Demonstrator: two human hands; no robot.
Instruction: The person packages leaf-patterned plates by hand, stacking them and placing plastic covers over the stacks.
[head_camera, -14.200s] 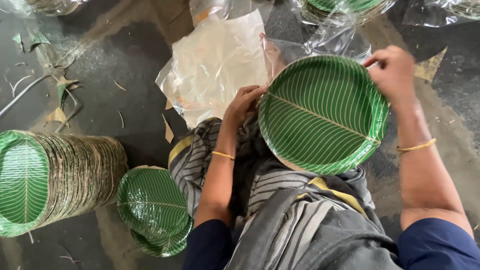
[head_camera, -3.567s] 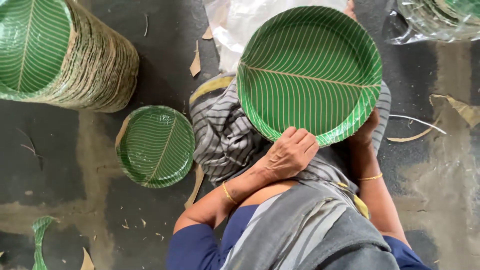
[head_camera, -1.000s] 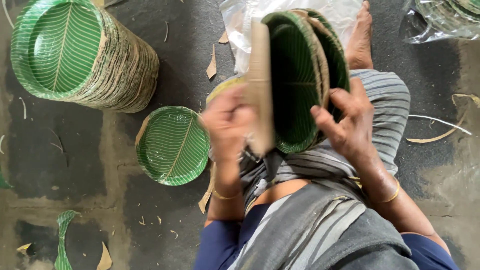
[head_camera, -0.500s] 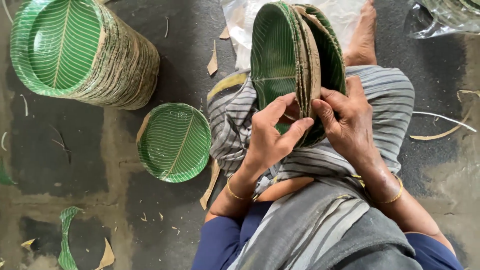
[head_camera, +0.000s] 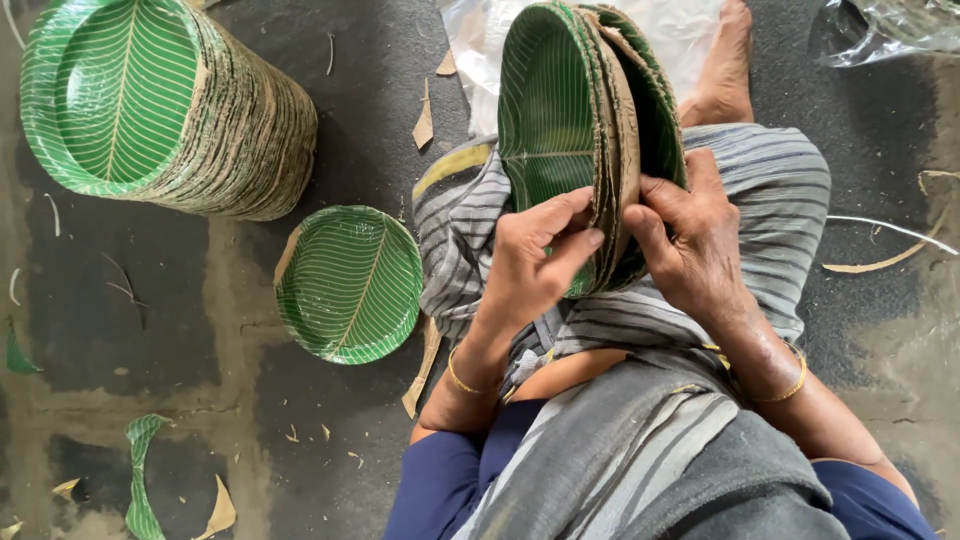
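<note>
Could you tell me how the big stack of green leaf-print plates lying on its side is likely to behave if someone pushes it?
The big stack lies on its side on the floor, so it would probably roll on its round rims. Nothing visibly binds the many thin plates, so a push may fan them apart. The brown card edges suggest paper, so probably light for its bulk.

so the small bundle of plates (head_camera: 590, 140) stands on edge on the lap, with the left hand (head_camera: 530, 265) on its left face and the right hand (head_camera: 695, 240) on its right edge. a small stack of plates (head_camera: 350, 283) lies flat on the floor (head_camera: 170, 300) just left of the knee, and behind that, further left, a big stack (head_camera: 160, 105) lies on its side. a plastic sheet (head_camera: 690, 30) sits behind the bundle, beside the bare foot (head_camera: 725, 70).
</note>
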